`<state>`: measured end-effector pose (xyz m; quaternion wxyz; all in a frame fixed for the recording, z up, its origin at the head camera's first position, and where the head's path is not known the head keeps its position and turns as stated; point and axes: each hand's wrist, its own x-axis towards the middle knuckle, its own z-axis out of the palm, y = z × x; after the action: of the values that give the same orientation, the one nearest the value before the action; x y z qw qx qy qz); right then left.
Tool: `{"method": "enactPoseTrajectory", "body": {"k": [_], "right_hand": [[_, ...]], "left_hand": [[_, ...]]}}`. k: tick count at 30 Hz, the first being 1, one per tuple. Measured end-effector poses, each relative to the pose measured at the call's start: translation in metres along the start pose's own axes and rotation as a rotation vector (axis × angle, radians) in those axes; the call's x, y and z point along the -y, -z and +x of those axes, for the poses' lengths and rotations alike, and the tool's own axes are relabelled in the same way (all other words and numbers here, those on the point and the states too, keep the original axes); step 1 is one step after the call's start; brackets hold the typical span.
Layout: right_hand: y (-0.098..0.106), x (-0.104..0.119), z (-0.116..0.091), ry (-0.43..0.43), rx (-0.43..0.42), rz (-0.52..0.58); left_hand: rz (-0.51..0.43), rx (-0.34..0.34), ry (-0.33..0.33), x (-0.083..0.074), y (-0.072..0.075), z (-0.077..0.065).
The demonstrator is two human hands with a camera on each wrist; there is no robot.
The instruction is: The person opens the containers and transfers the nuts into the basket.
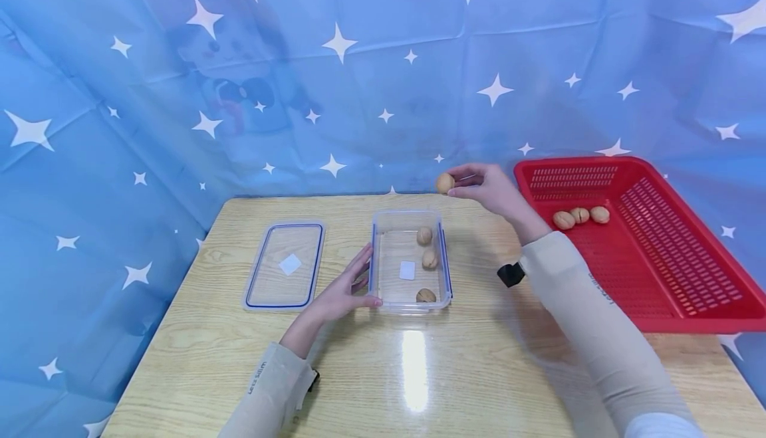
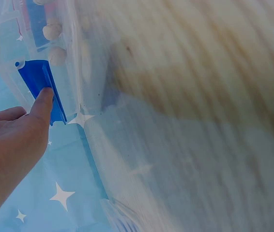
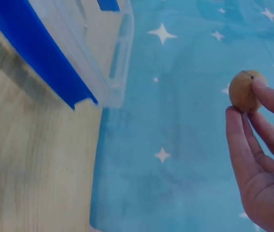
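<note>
In the head view my right hand (image 1: 487, 189) pinches a walnut (image 1: 445, 183) between thumb and fingertips, above and beyond the back right corner of a clear plastic box (image 1: 391, 232). The right wrist view shows that walnut (image 3: 245, 92) raised level with the box's rim. Three walnuts lie along the right side inside the box, one (image 1: 426, 295) near its front. My left hand (image 1: 341, 295) rests against the box's left side, fingers extended along it and thumb at the front corner. In the left wrist view, a digit touches the box's blue clip (image 2: 38, 79).
A clear lid (image 1: 287, 265) with a blue seal lies flat left of the box. At the right stands a red plastic basket (image 1: 634, 292) with three walnuts (image 1: 579, 215) near its back left. A blue star-patterned cloth (image 1: 383, 79) hangs behind the wooden table (image 1: 203, 358).
</note>
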<state>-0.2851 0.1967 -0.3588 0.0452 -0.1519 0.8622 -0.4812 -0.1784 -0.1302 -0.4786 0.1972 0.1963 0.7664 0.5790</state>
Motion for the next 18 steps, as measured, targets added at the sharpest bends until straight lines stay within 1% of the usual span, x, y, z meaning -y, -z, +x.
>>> {"method": "enactPoseTrajectory", "body": {"k": [3,7,10,12,18], "right_hand": [[0.010,-0.002,-0.003,-0.022,-0.030,-0.012],[0.025,-0.005,-0.008,-0.051,-0.072,-0.012],[0.038,-0.008,-0.010,-0.041,-0.106,-0.005],[0.046,-0.011,-0.011,-0.041,-0.127,-0.002],[0.069,-0.021,-0.016,-0.107,-0.206,-0.060]], "left_hand": [[0.001,0.003,-0.007,0.001,0.001,0.000],[-0.001,0.002,0.001,0.000,0.001,-0.001],[-0.003,-0.002,0.012,-0.001,0.001,-0.001],[-0.001,-0.002,0.005,-0.001,0.001,-0.001],[0.003,0.002,-0.008,0.001,0.001,-0.001]]}}
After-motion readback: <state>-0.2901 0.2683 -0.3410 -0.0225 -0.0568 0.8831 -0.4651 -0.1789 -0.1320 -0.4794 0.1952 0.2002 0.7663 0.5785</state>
